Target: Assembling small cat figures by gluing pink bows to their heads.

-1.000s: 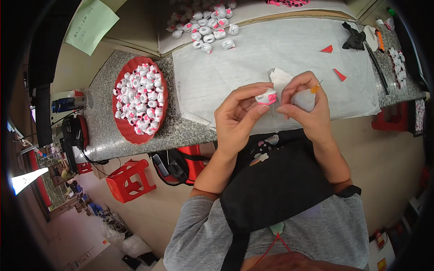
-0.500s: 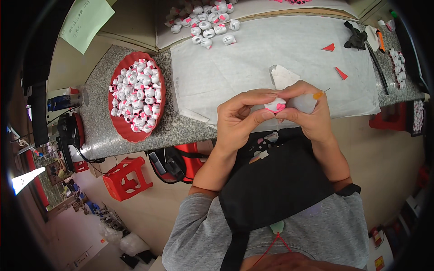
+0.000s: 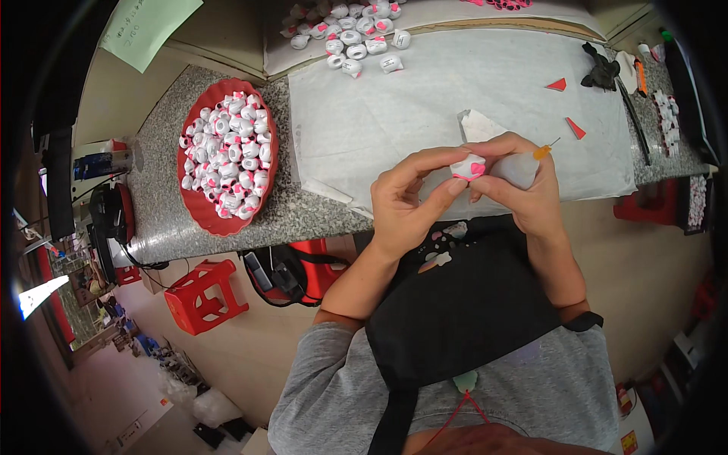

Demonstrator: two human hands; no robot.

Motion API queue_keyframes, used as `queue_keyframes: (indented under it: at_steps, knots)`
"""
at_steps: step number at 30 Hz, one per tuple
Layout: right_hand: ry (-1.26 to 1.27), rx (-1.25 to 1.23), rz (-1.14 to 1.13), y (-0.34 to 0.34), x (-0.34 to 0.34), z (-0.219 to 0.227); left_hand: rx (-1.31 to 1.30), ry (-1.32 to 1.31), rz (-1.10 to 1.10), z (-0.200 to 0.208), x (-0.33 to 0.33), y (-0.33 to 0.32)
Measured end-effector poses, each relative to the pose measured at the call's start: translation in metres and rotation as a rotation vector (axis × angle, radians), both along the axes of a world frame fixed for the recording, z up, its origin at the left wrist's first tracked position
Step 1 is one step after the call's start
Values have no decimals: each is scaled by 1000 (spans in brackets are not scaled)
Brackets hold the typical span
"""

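In front of my chest, above the papered worktop, a small white rounded piece with a pink bow [image 3: 476, 169] is pinched between the fingertips of both hands. My left hand [image 3: 406, 195] is closed on its left side with thumb and fingers. My right hand [image 3: 532, 199] grips a translucent squeeze bottle [image 3: 516, 171] in its palm, while its thumb and fingertips touch the piece's right side. The bottle's orange needle tip [image 3: 542, 152] points up and right, away from the piece. A folded white paper scrap [image 3: 479, 127] lies just beyond my hands.
At left stands a red scalloped dish [image 3: 214, 219] heaped with similar pieces. More white pieces [image 3: 349, 38] lie at the far edge of the white sheet [image 3: 364, 106]. Two red scraps [image 3: 557, 84], a black crumpled item [image 3: 600, 68] and a black rod [image 3: 635, 121] are at right.
The piece has turned between my fingers, so its pink bow now shows more fully. Both hands have shifted slightly right in the picture. The bottle stays in my right hand.
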State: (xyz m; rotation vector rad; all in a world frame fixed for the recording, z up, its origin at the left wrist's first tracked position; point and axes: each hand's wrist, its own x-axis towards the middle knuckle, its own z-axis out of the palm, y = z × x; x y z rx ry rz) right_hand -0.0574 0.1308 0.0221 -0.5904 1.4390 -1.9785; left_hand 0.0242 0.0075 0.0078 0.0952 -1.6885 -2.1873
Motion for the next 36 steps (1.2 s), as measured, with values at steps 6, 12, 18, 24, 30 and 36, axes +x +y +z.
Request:
queue_keyframes:
  at_steps: [6,12,18,24,30,36]
  knots:
    - [-82,-54,43,-6,2,1,94,7,-24,-4,5,-4]
    - [-49,-20,34,-1,13,-1,223,179,-185,-6,6,-9]
    - [-96,-39,24,-30,19,2,104,107,16,1,18,-23]
    - [43,84,103,-43,7,11,-566,77,968,20,41,-113]
    - [-54,-92,-85,-10,-4,-5,-1249,82,426,31,-25,-108]
    - [-11,-28,-98,9,-6,-3,-1558,39,181,-26,-82,-102]
